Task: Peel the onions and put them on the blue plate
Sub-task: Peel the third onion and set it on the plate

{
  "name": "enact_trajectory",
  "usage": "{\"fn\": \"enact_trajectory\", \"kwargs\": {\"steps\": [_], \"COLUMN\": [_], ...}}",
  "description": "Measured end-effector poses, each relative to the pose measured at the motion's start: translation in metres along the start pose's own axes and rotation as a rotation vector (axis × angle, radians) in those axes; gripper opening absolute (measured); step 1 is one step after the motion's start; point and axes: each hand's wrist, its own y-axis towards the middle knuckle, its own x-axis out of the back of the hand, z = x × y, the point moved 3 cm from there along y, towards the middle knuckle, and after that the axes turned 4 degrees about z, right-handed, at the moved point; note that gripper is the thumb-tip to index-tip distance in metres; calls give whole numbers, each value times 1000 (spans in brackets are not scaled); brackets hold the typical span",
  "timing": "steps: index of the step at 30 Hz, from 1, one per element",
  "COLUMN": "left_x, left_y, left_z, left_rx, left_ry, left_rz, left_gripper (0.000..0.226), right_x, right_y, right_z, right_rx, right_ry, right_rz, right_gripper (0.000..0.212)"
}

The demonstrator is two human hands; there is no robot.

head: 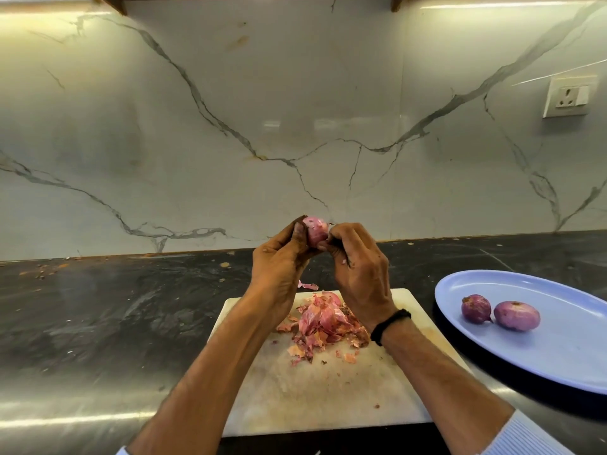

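Onion (314,232) pink, glossy, held between both hands (282,267)

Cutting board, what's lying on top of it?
A heap of pink onion skins lies on the white cutting board. Both forearms hide parts of it, so anything beneath them is unseen.

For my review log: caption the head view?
Left hand and right hand peel an onion over skins heaped on a cutting board; two peeled onions lie on the blue plate.
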Motion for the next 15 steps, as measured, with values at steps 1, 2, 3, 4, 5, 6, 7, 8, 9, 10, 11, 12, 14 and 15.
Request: {"fn": "enact_trajectory", "kwargs": {"steps": [1,2,3,4,5,6,7,8,9,10,11,12,14,15], "left_x": [0,0,1,1,1,1,1,2,2,2,2,2,1,0], "left_y": [0,0,0,1,1,1,1,1,1,1,1,2,2,2], "left_z": [0,-1,-1,-1,-1,0,0,1,1,1,1,0,0,-1], "left_rx": [2,1,0,1,3,6,7,8,10,14,19,24,33,35], "left_ry": [-5,-5,-7,-9,-10,-13,-18,-23,-27,-33,-40,-46,-56,-56], "left_rz": [-2,-5,-12,-17,-22,-23,-23,-21,-17,-13,-10,-7,-9,-11], "left_gripper": [18,18,18,19,21,23,25,25,25,24,24,23,23,23], "right_x": [0,0,0,-1,-2,-2,-2,-2,-1,0,1,1,1,1], "right_y": [0,0,0,0,1,1,2,3,4,5,6,6,7,7], "right_z": [0,-1,-2,-2,-2,-2,-1,-1,0,0,0,0,0,-1], "right_rx": [-6,-16,-30,-42,-51,-57,-62,-64,-66,-66,-66,-69,-85,-96], "right_ry": [-2,-3,-3,-4,-2,5,16,24,28,31,34,37,54,63], "right_rz": [-6,-11,-13,-13,-9,-2,8,14,15,12,7,2,-13,-27], "right_gripper": [29,28,27,27,29,32,36,39,41,42,41,39,31,25]}}
